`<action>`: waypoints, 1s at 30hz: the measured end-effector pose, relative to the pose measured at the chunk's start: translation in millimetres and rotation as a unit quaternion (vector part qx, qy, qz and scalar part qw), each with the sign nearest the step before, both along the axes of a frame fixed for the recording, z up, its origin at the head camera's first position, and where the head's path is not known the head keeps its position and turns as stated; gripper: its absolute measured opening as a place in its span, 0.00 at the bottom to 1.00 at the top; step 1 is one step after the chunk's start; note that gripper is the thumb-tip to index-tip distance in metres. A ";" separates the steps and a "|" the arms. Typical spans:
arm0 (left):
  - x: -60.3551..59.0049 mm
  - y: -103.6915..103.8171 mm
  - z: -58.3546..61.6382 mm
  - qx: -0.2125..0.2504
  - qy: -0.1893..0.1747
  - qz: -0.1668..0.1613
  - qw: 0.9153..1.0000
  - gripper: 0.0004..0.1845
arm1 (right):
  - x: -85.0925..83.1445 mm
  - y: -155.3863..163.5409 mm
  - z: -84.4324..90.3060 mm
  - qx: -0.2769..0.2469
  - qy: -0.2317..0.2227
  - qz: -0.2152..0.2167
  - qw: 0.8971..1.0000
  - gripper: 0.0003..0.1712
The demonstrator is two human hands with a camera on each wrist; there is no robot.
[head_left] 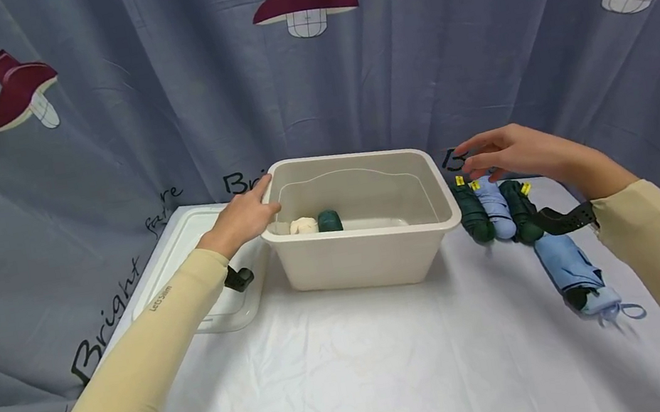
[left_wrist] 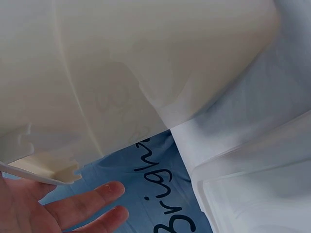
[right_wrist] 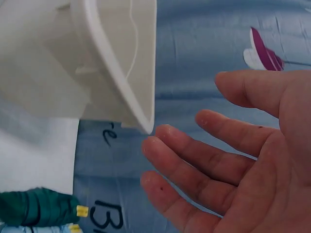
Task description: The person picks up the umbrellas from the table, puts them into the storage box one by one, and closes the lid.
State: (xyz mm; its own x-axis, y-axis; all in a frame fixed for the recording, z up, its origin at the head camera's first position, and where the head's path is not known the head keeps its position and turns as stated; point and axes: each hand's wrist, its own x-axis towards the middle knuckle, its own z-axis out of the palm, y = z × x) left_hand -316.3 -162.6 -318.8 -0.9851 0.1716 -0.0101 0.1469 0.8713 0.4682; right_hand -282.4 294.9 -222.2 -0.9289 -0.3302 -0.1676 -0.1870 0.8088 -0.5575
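A beige plastic bin (head_left: pixel 370 257) stands mid-table with a cream roll (head_left: pixel 303 225) and a dark green roll (head_left: pixel 329 220) inside. My left hand (head_left: pixel 244 216) rests against the bin's left rim; in the left wrist view its fingers (left_wrist: pixel 92 199) lie straight beside the bin wall (left_wrist: pixel 121 63). My right hand (head_left: pixel 509 152) hovers open, fingers spread, above a row of folded umbrellas: dark green (head_left: pixel 474 213), light blue (head_left: pixel 496 205), dark green (head_left: pixel 522 211). The right wrist view shows its open palm (right_wrist: pixel 233 160) near the bin's corner (right_wrist: pixel 141 116), with a green umbrella (right_wrist: pixel 39 208) below.
Another light blue folded umbrella (head_left: pixel 570 269) lies nearer me at the right, its strap toward the table edge. A clear lid (head_left: pixel 197 270) lies left of the bin. A white cloth (head_left: pixel 357 374) covers the table; a blue curtain hangs behind.
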 end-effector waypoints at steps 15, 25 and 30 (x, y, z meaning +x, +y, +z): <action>0.8 0.2 0.7 0.003 -0.004 -0.001 1.000 0.41 | 8.2 53.1 -24.5 0.023 -0.028 -0.008 0.999 0.37; 0.0 -0.3 1.3 -0.010 0.002 -0.007 1.000 0.41 | 12.6 81.1 -43.4 0.026 -0.046 -0.010 0.999 0.37; -0.4 -0.6 1.8 -0.010 -0.001 -0.005 1.000 0.41 | 13.4 91.0 -50.1 0.030 -0.054 -0.010 0.998 0.38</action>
State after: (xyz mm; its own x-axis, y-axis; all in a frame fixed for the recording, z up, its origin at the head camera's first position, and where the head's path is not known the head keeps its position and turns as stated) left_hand -316.8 -163.1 -316.9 -0.9832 0.1821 -0.0155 0.1557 0.8788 0.4510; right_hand -269.0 385.9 -272.3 -0.9105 -0.2985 -0.2862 -0.1119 0.8440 -0.5245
